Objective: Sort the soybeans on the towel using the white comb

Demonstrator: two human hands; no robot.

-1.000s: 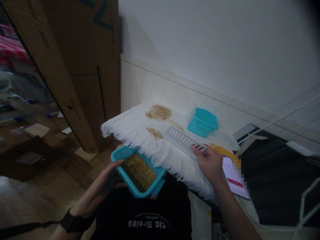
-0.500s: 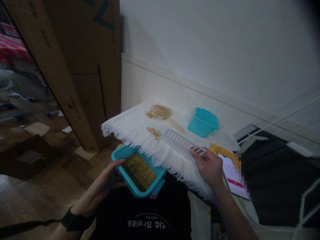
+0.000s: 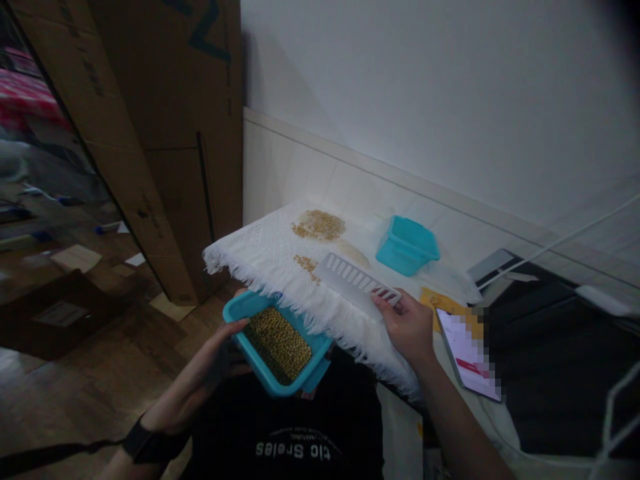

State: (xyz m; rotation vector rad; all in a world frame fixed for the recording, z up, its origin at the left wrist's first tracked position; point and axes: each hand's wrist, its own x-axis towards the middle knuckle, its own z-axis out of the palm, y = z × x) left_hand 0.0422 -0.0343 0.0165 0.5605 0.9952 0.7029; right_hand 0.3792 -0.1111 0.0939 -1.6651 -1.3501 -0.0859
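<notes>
My left hand [image 3: 220,347] grips a turquoise tub [image 3: 273,343] filled with beans, held just under the fringed front edge of a white cloth [image 3: 270,250]. My right hand [image 3: 406,325] is closed on one end of a white slotted plastic scraper [image 3: 353,280] that lies on the cloth. The scraper's far end touches a small heap of beans [image 3: 306,264]. A larger heap of beans [image 3: 320,225] lies farther back on the cloth. A second turquoise tub [image 3: 407,245] stands at the back right.
Tall cardboard boxes [image 3: 165,133] lean on the left beside the table. A phone [image 3: 467,353] with a lit screen lies to the right of my right hand, over yellow paper. A white cable [image 3: 550,243] runs along the wall. Wooden floor on the left.
My right hand has slid the scraper leftward across the cloth until its end reaches the small bean heap. The left hand and its tub have stayed put.
</notes>
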